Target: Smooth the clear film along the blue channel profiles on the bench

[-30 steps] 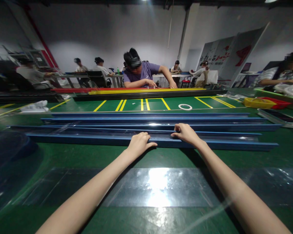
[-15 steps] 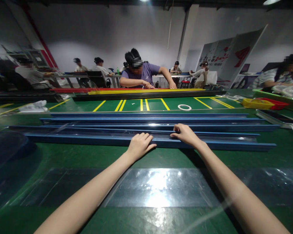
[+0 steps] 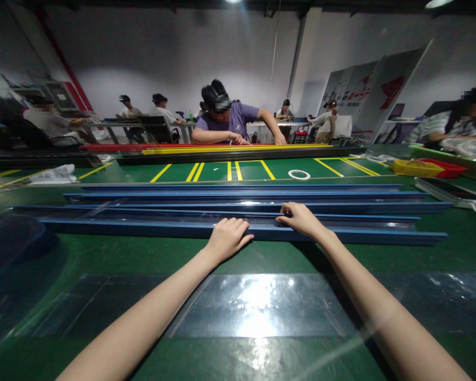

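Note:
A long blue channel strip (image 3: 143, 228) lies crosswise in front of me, with clear plastic film (image 3: 194, 217) visible along its trough. My left hand (image 3: 229, 236) grips its near wall, fingers laid over the rim and thumb along the outer side. A little to the right, my right hand (image 3: 299, 218) reaches over the same strip with curled fingers, thumb and index close together above the trough. What those fingertips hold, if anything, is too small to tell. Just behind lie more blue channel strips (image 3: 360, 207), parallel to the first.
A clear plastic sheet (image 3: 206, 307) lies on the green table (image 3: 182, 259) nearest me. Beyond the strips are a white tape ring (image 3: 299, 174), yellow strips (image 3: 238, 150) and a co-worker (image 3: 238, 119). A phone (image 3: 452, 191) and a yellow-red tray (image 3: 416, 168) are at right.
Both hands keep their places on the blue channel strip. The view has shifted very slightly.

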